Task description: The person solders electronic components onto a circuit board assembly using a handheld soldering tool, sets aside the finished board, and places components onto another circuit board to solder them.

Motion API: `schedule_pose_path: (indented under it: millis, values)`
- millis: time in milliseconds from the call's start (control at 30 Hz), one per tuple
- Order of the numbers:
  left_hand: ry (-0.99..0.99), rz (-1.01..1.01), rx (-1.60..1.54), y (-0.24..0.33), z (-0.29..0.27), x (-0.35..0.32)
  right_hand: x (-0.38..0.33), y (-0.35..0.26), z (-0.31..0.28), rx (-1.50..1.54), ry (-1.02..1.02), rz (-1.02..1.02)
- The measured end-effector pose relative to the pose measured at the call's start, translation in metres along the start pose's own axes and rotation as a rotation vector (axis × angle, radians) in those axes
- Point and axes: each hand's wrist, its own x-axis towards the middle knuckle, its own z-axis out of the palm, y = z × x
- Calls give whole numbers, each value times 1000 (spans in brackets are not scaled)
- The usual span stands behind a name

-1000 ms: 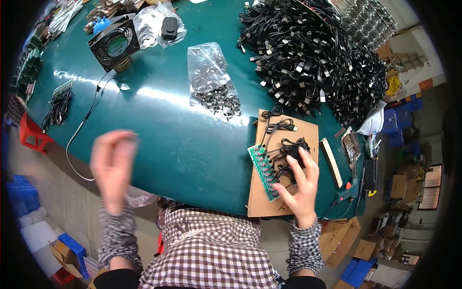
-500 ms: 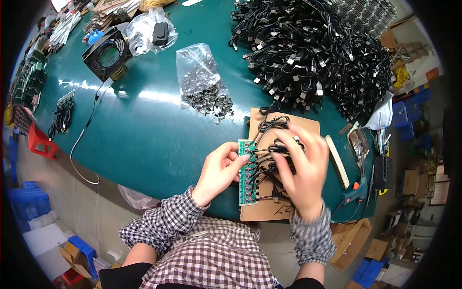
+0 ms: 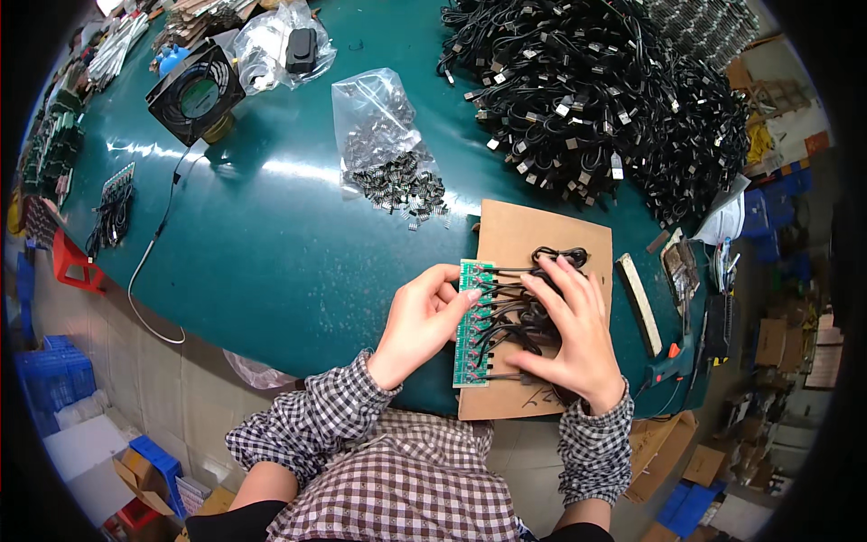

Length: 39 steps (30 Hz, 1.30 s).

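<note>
A long green circuit board (image 3: 471, 348) lies on a piece of brown cardboard (image 3: 515, 226), its left edge level with the cardboard's edge. My left hand (image 3: 420, 316) pinches the board's left side, thumb on top. Black cables (image 3: 519, 316) run rightward from the board in several places and bunch up in coils. Over these coils spreads my right hand (image 3: 582, 339), its thumb low and its fingers reaching up toward a looped cable (image 3: 560, 256). The fingers are apart and touch the cables; parts of the bundle are hidden beneath them.
A big heap of black USB cables (image 3: 569, 108) fills the far right. A plastic bag spilling small metal connectors (image 3: 402, 181) lies mid-table. A fan (image 3: 196, 93) stands far left. To the right are a pale strip (image 3: 639, 303) and a teal-handled soldering tool (image 3: 666, 363).
My right hand has come down onto the cables and spread lower. The upper cable loops now lie straighter to the right of the board. My left hand keeps its pinch.
</note>
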Motion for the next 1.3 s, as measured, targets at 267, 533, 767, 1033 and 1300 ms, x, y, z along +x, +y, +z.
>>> schedule_pose_path:
  millis: [267,533,767,1033,1300]
  values:
    - [-36,-78,-49,5,0,-20,-10,2,-1,21,86,-12]
    - [-98,-125,-47,4,-4,-21,-41,5,4,-133,254,-44]
    - [-69,-160,-49,7,-3,-23,-63,-19,-3,94,278,265]
    - [-74,-132,-47,3,-2,-24,-73,-16,-6,70,280,161]
    - [-12,66,118,17,-23,-27,-125,49,-8,343,738,662]
